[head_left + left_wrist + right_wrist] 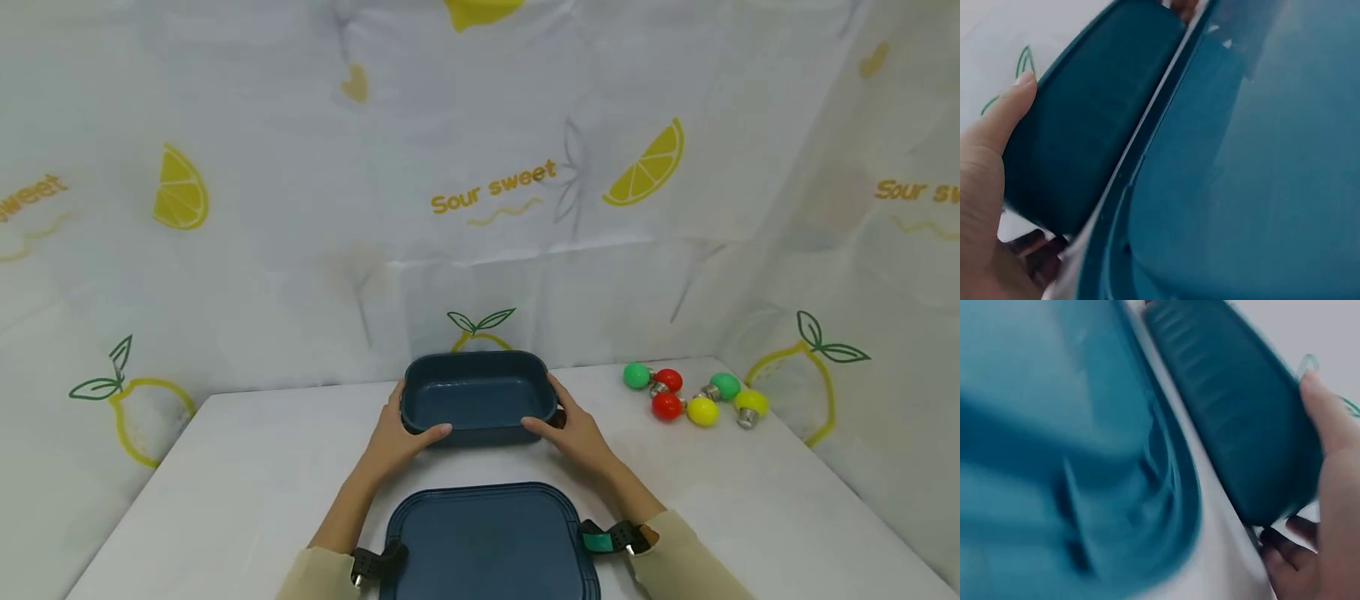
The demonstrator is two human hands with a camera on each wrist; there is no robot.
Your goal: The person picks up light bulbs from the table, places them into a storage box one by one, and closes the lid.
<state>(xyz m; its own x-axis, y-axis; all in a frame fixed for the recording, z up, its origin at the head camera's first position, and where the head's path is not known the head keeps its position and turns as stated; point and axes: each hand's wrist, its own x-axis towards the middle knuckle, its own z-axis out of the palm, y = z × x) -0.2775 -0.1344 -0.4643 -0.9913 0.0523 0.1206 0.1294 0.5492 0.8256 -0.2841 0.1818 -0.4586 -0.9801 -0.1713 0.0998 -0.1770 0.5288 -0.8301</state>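
On the table (pixel 247 500), the tray (pixel 491 546) is placed before the container (pixel 480 407), which is flanked by the left hand (pixel 392 442) and right hand (pixel 576 435); 6 bulbs (pixel 702 411) are grouped rightward, near the far right corner.

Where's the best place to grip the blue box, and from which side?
Likely by its two short ends, from left and right. The box is longer side to side than front to back, so a hand at each end should balance it; the left hand and right hand hold it there.
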